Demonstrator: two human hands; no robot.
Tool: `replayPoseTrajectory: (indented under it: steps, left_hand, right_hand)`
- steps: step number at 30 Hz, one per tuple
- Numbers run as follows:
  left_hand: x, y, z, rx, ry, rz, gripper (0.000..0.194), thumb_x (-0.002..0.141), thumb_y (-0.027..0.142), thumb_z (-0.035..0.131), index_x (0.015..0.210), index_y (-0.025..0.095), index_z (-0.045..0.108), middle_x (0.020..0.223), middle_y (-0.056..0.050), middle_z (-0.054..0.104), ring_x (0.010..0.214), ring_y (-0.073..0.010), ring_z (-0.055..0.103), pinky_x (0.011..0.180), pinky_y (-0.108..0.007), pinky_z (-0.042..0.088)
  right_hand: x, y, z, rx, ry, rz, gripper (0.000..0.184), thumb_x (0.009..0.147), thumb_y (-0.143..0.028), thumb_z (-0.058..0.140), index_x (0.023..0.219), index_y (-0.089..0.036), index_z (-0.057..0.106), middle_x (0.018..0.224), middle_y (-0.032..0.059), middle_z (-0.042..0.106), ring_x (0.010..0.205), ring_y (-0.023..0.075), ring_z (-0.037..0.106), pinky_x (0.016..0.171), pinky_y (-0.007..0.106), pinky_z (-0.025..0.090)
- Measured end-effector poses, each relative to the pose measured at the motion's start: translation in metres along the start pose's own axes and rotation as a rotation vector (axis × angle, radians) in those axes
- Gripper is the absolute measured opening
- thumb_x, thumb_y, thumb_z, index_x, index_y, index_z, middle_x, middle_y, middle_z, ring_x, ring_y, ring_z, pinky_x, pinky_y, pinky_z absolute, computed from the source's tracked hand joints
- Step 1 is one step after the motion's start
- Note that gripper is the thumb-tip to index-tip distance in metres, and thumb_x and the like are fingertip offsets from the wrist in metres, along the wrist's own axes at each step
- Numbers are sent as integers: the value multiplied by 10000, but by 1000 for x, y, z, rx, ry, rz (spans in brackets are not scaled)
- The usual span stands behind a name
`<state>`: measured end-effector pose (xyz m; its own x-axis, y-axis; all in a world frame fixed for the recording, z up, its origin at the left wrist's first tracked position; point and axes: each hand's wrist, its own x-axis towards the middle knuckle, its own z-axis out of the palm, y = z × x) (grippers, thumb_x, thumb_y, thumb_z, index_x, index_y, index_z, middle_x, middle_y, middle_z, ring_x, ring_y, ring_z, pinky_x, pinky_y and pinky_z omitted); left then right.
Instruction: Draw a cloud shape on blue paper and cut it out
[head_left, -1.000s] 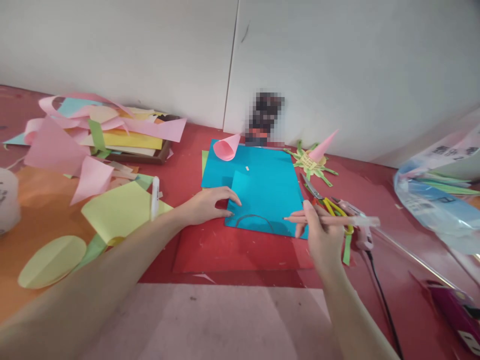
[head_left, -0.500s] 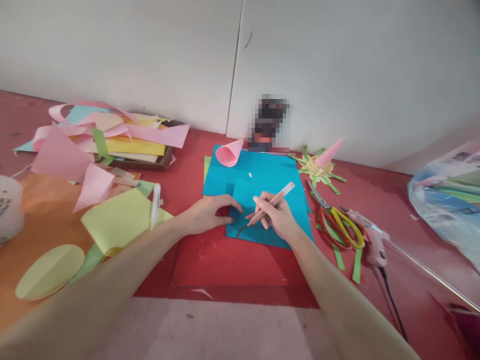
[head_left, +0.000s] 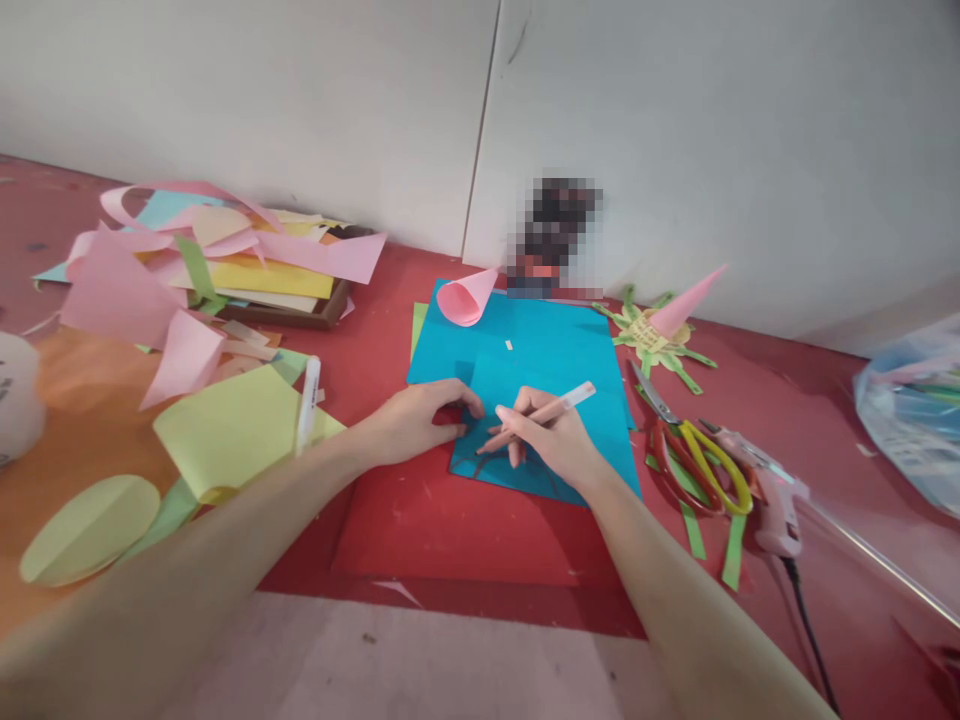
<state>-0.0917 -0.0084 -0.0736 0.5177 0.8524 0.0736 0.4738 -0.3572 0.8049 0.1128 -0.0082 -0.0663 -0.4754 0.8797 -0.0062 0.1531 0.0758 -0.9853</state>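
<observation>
My right hand (head_left: pixel 551 435) is closed around a pinkish pencil (head_left: pixel 559 405) with a pale end. Its dark tip rests at the lower left part of a blue paper sheet (head_left: pixel 487 415), where a few dark curved lines show. At that sheet's left edge lies my left hand (head_left: pixel 420 420), fingers bent, thumb apart from them, with nothing held. Beneath is a larger blue sheet (head_left: pixel 562 335), and a red sheet (head_left: pixel 465 540) lies nearer me. A pink paper cone (head_left: pixel 466 300) sits at the blue sheet's far left corner.
Scissors (head_left: pixel 701 460) and a pink glue gun (head_left: pixel 772 500) lie at right. Behind them stands a paper piece with a pink cone (head_left: pixel 686 305). At left are a tray (head_left: pixel 330 312) of paper scraps, a white marker (head_left: pixel 307 405) and yellow paper (head_left: pixel 232 430). A pale wall closes the back.
The pencil tip has moved slightly left along the blue sheet. My left hand stays at the sheet's edge. The whole view has shifted a little.
</observation>
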Motion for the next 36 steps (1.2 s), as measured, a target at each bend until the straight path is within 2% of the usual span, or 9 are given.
replayPoseTrajectory:
  steps: [5,14,22,28,31,33,36]
  left_hand:
    - [0,-1,0,8,2,12,196,770,208,525,956,227,584,1011,-6,632,937,-171,580,830,-305,466]
    - [0,1,0,17,3,16,201,761,195,521,951,224,582,997,-7,634,920,-167,587,821,-301,474]
    - [0,-2,0,5,-7,18,215,765,187,521,967,228,584,1014,-5,627,943,-166,578,831,-300,467]
    - [0,-1,0,12,3,31,205,765,200,515,956,222,587,1004,-12,632,936,-172,581,829,-305,470]
    - [0,-1,0,23,-2,31,214,763,195,515,962,225,587,1018,-11,631,941,-174,580,818,-301,473]
    - [0,-2,0,26,-4,28,219,762,190,513,966,227,586,1024,-10,630,943,-173,581,814,-298,473]
    - [0,-1,0,26,-4,30,220,759,182,515,963,227,585,1020,-7,631,937,-170,582,811,-293,472]
  right_hand:
    - [-1,1,0,-55,-1,17,285,831,-391,536,622,-221,443,424,-56,564,429,115,541,560,265,471]
    - [0,0,0,-71,12,33,289,825,-419,530,629,-218,457,427,-49,567,412,112,527,473,236,418]
    - [0,1,0,-50,-11,27,284,831,-373,533,607,-227,436,401,-61,544,452,128,575,591,281,487]
    - [0,1,1,-79,20,17,286,826,-412,527,629,-218,457,437,-47,581,413,119,552,477,240,455]
    - [0,1,1,-52,0,24,282,823,-383,542,612,-223,445,415,-59,565,446,131,587,622,301,515]
    - [0,1,1,-16,-13,21,276,821,-357,550,603,-226,442,399,-69,554,486,141,621,741,347,513]
    - [0,1,1,-2,-5,9,265,824,-333,549,605,-223,448,406,-69,564,496,137,627,746,336,506]
